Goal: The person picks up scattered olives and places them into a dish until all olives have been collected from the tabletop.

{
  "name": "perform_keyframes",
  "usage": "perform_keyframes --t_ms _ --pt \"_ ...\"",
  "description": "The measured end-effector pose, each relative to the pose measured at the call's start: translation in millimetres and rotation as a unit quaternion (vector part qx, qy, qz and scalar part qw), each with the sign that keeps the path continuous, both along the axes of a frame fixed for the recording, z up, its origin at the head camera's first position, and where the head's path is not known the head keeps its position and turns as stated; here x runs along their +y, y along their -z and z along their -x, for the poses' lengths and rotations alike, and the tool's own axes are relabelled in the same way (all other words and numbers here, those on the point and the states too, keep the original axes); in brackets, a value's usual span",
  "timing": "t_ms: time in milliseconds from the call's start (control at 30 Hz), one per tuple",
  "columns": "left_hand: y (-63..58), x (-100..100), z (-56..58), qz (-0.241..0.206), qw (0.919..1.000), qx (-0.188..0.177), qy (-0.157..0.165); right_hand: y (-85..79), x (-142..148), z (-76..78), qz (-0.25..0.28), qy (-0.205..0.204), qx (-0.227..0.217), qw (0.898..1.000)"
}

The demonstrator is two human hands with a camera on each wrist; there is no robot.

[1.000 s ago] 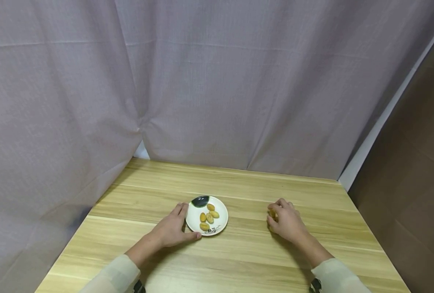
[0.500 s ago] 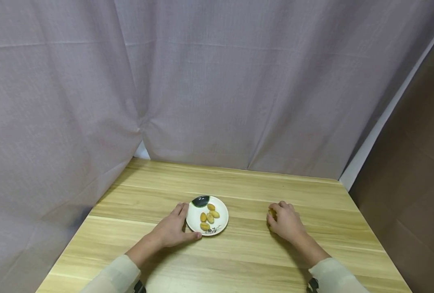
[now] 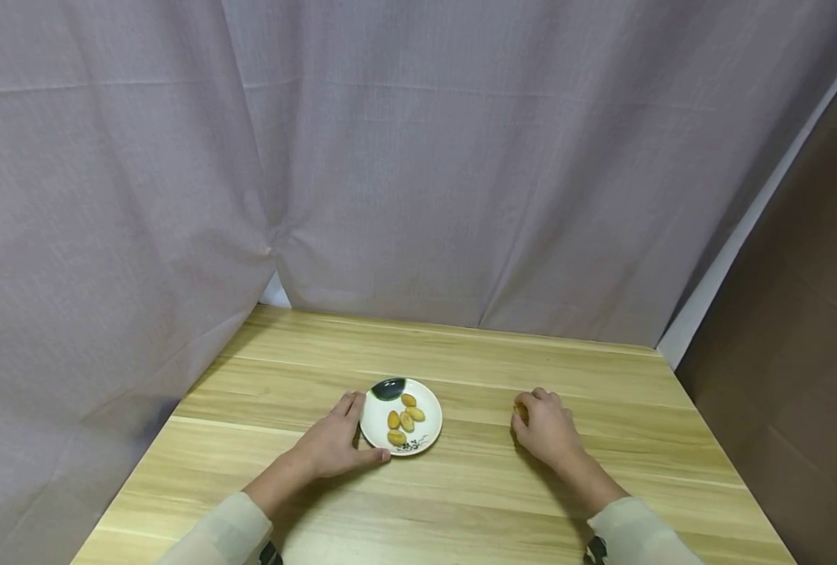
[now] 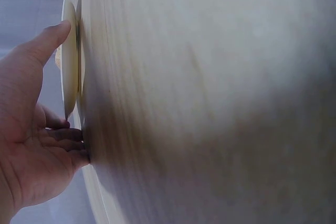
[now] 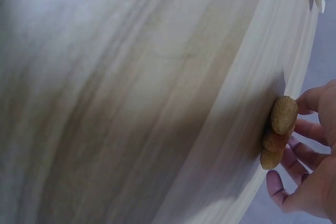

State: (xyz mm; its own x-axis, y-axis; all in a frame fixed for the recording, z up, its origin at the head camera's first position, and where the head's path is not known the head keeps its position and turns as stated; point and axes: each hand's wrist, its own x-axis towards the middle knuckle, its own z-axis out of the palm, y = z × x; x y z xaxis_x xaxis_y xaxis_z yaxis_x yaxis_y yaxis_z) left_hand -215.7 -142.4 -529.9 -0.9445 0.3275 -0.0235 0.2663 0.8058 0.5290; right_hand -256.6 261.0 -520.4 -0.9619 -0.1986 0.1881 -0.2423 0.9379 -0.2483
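Note:
A round white plate (image 3: 427, 428), with a dark patch and a dark floral print, stands on the table (image 3: 460, 502). Several yellow-brown oval nut-like pieces (image 3: 416, 413) lie on it. My left hand (image 3: 329, 443) rests against the plate's left side, thumb at the near rim and fingers along the left rim, mostly straight. To the right, my right hand (image 3: 548, 428) curls its thumb and fingers around more brown oval pieces (image 5: 284, 114), low at the tabletop. In the right wrist view they are bunched together, one against the thumb tip; from above, the hand hides most of them.
Grey curtains (image 3: 418, 173) hang behind the table and down its left side. A brown panel (image 3: 799, 329) borders the right side. Bare wood grain shows between the plate and my right hand.
My right hand has shifted slightly left and its fingers have drawn closer together around the brown oval pieces. The left hand stays at the plate; the pieces on the plate stay put.

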Motion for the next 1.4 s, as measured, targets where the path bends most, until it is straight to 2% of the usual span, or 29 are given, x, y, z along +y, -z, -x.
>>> perform_keyframes --t_ms 233,467,1000,1400 --pt "1.5 -0.5 -0.1 0.004 1.0 0.0 -0.001 -2.8 -2.2 -1.5 -0.011 0.032 -0.01 0.999" --pt "2.8 -0.6 0.3 0.001 1.0 0.001 0.0 -3.6 -5.1 -1.4 -0.022 0.045 -0.024 0.998" --pt "1.0 -0.3 0.6 0.007 1.0 -0.003 -0.002 -2.2 -6.5 -1.9 -0.012 0.03 0.02 0.999" --pt "1.3 -0.1 0.0 0.005 1.0 -0.001 -0.002 -6.1 -18.4 -3.0 0.005 0.005 0.058 0.998"
